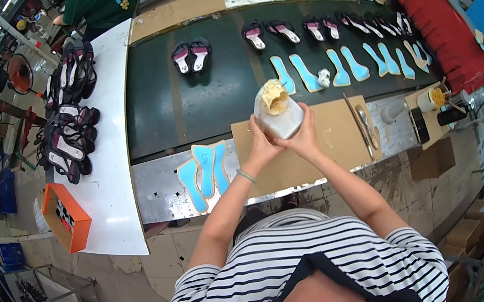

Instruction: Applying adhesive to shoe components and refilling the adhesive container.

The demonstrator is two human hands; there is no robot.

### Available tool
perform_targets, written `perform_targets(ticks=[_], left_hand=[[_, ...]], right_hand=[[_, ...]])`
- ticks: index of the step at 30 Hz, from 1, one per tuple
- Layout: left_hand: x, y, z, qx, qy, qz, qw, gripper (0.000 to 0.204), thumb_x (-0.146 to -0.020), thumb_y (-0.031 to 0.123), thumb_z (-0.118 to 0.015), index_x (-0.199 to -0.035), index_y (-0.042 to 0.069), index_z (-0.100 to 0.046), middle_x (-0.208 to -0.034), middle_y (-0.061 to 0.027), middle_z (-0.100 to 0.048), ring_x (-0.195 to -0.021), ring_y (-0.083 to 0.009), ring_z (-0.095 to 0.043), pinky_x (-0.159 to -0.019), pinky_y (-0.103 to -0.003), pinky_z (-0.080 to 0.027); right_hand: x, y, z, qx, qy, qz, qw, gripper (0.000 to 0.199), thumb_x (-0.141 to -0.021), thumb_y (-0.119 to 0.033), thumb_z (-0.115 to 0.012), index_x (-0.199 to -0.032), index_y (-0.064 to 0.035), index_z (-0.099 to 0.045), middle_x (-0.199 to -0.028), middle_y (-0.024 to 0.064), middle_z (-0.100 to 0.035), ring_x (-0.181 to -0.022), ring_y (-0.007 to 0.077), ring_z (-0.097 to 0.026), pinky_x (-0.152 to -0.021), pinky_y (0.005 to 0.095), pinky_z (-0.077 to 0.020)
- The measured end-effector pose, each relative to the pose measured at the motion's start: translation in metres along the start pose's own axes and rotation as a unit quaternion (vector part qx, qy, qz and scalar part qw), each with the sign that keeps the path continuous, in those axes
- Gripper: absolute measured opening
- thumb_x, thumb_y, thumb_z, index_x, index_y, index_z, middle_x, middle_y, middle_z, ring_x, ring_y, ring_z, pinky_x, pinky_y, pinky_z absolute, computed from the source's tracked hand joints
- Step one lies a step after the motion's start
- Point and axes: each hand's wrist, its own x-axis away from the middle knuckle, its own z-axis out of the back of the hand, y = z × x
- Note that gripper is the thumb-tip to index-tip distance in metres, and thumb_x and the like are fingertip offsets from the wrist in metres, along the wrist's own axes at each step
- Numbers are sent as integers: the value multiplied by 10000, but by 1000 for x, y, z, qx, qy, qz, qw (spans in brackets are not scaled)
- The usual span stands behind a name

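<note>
My left hand [263, 147] and my right hand [303, 135] are closed round the lower sides of a whitish plastic container [286, 122]. Thick yellow, crusted material [274, 95] covers its far end. The container is above a brown cardboard sheet [331, 142] at the bench's near edge. Left of my left hand, several blue insoles with tan edges [204, 169] lie overlapping on a metal strip. Beyond the container, more blue insoles [338, 67] form a row on the dark green belt. Behind them stand pairs of dark sandals [192, 57]. A crumpled whitish lump [323, 78] sits among the insoles.
Two long thin tools [368, 129] lie at the cardboard's right side. Further right are a whitish bottle [394, 112] and a yellow-topped container [431, 99]. Sandals are piled [67, 133] on the white left table, near an orange box [67, 217]. Another person [98, 5] is at the far left.
</note>
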Motion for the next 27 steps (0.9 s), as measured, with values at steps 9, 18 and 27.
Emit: perform_targets(ticks=[9,18,27], left_hand=[[0,38,5,-105,-11,-37,994,1255,-497,174,-868,-1394,-12,-11,-1369,-221,-217,-1306,-366,-292,-1081,-437,-319],[1,38,-5,-163,-15,-47,985,1181,-564,71,-837,-1399,42,-3,-1330,-215,-343,-1076,-273,-577,-852,-348,-529],[-8,43,-42,-133,-40,-50,989,1287,-487,259,-883,-1405,-47,-33,-1411,-282,-233,-1340,-392,-272,-1105,-462,-275]], right_hand=[[5,6,-2,-42,44,7,998,1093,-462,-230,-884,-1330,-1,-261,-1256,194,-371,-1200,352,-394,-1014,444,-375],[6,14,8,-37,40,-9,998,1100,-460,-247,-889,-1330,6,-263,-1249,203,-369,-1203,354,-391,-1014,440,-376],[4,35,33,21,71,-47,996,1028,-447,-224,-865,-1297,4,-333,-1219,213,-424,-1121,374,-472,-970,450,-417]])
